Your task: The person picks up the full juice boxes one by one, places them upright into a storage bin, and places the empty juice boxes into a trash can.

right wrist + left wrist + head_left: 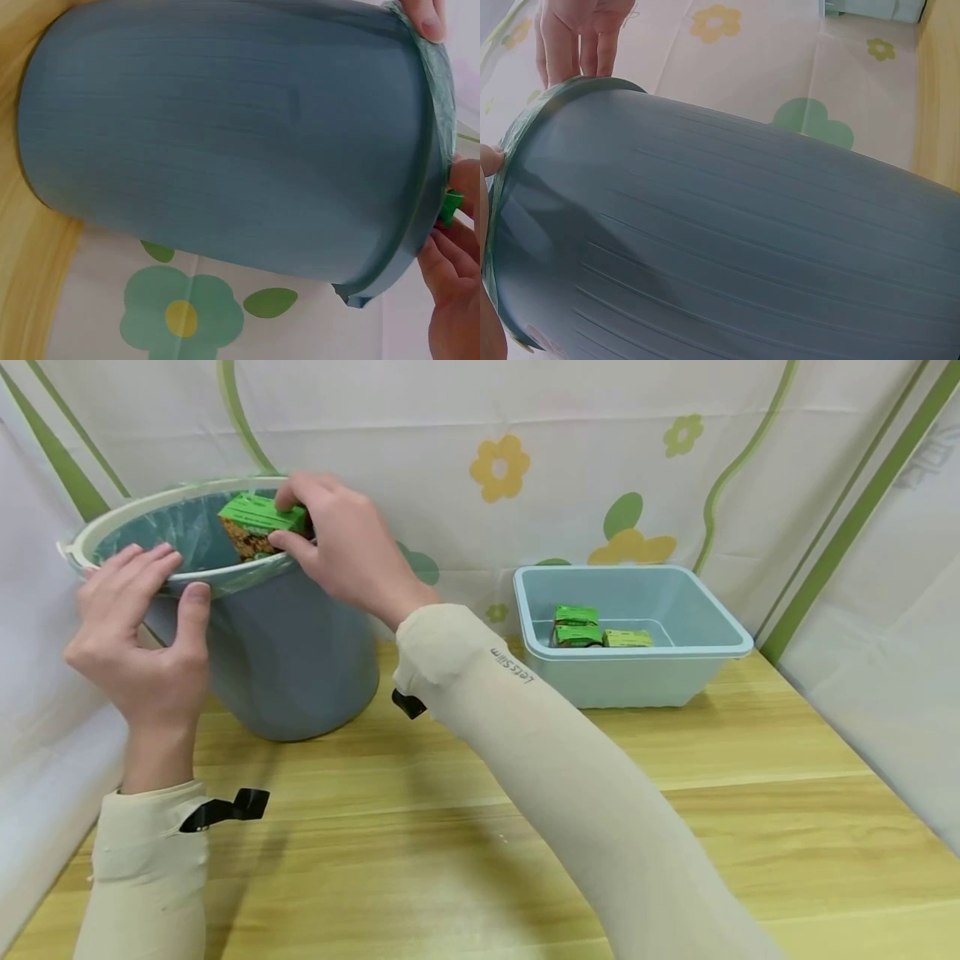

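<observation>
A blue-grey trash can (288, 643) with a pale rim and a thin green liner bag (176, 531) stands at the left. My left hand (146, 635) holds its near rim, thumb on the outside and fingers over the edge. My right hand (348, 539) grips a small green box (258, 514) with a brown picture on its side, just inside the can's opening at the right of the rim. In the right wrist view only a green corner of the box (451, 204) shows between the fingers. The inside bottom of the can is hidden.
A light-blue plastic basin (630, 681) stands on the wooden table (480, 860) to the right, with several small green boxes (576, 625) in its left part. Behind hangs a white curtain (420, 443) printed with flowers and green stems.
</observation>
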`<act>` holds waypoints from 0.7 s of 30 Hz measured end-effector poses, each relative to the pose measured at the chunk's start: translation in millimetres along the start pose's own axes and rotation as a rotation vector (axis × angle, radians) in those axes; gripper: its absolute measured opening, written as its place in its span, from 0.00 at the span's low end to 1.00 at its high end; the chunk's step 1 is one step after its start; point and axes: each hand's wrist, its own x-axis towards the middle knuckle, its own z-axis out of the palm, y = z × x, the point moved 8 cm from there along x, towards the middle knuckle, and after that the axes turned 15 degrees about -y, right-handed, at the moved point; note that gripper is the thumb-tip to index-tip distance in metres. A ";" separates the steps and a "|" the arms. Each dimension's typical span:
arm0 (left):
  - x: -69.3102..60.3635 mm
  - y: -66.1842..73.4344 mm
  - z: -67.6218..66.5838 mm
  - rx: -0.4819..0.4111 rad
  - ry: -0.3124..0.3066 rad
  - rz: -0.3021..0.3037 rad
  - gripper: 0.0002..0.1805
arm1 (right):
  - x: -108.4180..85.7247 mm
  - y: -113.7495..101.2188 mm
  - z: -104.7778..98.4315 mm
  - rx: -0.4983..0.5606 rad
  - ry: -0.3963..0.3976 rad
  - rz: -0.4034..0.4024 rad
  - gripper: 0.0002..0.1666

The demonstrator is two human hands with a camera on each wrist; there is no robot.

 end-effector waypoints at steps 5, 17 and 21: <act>-0.3 -1.3 -2.6 0.014 -0.001 -0.002 0.20 | 5.2 -1.2 1.8 -0.030 -0.062 0.040 0.21; 0.5 0.2 -4.9 -0.011 0.017 0.004 0.20 | 8.9 -2.4 2.9 -0.064 -0.112 0.059 0.22; 0.6 1.2 -5.6 -0.018 0.021 0.007 0.20 | 9.5 -2.4 3.5 -0.074 -0.121 0.063 0.22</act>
